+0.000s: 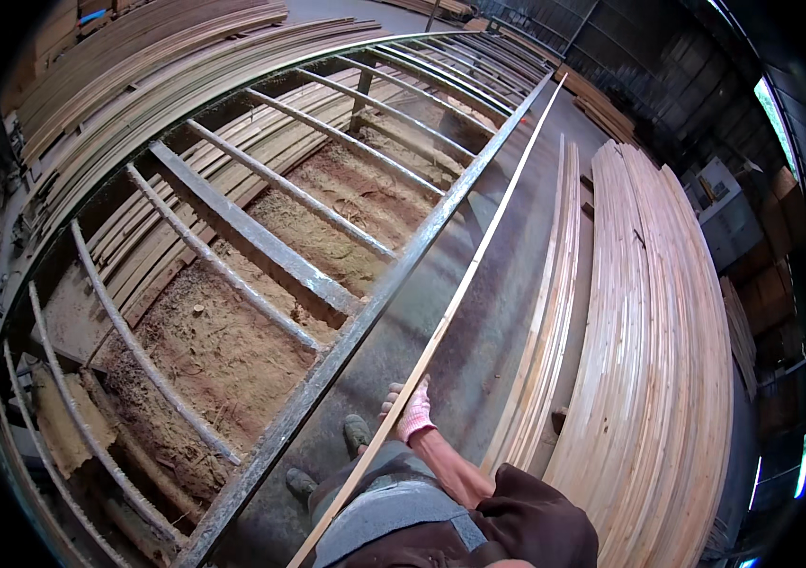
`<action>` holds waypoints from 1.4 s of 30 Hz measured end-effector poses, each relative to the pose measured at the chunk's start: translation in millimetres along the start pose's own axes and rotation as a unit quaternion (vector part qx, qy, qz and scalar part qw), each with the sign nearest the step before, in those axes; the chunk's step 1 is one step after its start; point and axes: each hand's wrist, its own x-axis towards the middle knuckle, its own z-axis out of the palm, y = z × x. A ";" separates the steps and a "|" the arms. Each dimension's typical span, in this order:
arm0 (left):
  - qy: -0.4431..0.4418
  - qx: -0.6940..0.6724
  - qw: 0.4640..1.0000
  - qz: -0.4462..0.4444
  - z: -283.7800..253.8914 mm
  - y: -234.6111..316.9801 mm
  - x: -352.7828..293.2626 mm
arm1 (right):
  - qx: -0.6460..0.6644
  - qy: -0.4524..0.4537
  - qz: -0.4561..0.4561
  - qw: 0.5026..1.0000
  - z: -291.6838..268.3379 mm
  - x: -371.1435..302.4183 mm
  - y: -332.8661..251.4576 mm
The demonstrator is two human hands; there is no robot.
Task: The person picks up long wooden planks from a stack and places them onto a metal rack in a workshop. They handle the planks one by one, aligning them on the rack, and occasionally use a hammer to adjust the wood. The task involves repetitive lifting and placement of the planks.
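Note:
My right hand (pixel 411 409), in a white and pink knitted glove, is closed around a long, thin wooden strip (pixel 476 263). The strip slants across the view from the lower edge beside my legs to far ahead, just right of the metal roller frame (pixel 401 270). My bare right forearm and brown sleeve (pixel 537 516) come in from the lower right. My left hand does not show.
Sawdust (pixel 223 350) and stacked strips lie beneath the frame's rollers. On the right are a narrow row of strips (pixel 540 350) and a broad stack of pale boards (pixel 649 350). More lumber (pixel 157 57) lies at the far left. My shoes (pixel 356 434) stand beside the frame.

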 end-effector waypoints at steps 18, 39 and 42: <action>-0.082 -0.447 0.880 -0.142 -154.9 -46.8 -128.6 | -0.096 -0.144 -0.096 0.980 99.9 -71.4 131.6; 0.259 0.220 0.927 0.158 -215.0 -30.8 10.3 | -0.153 -0.247 -0.028 0.956 165.2 -59.6 181.5; 0.248 -0.065 0.951 0.175 -253.2 -27.6 21.5 | -0.183 -0.321 0.050 0.928 184.6 -55.7 180.1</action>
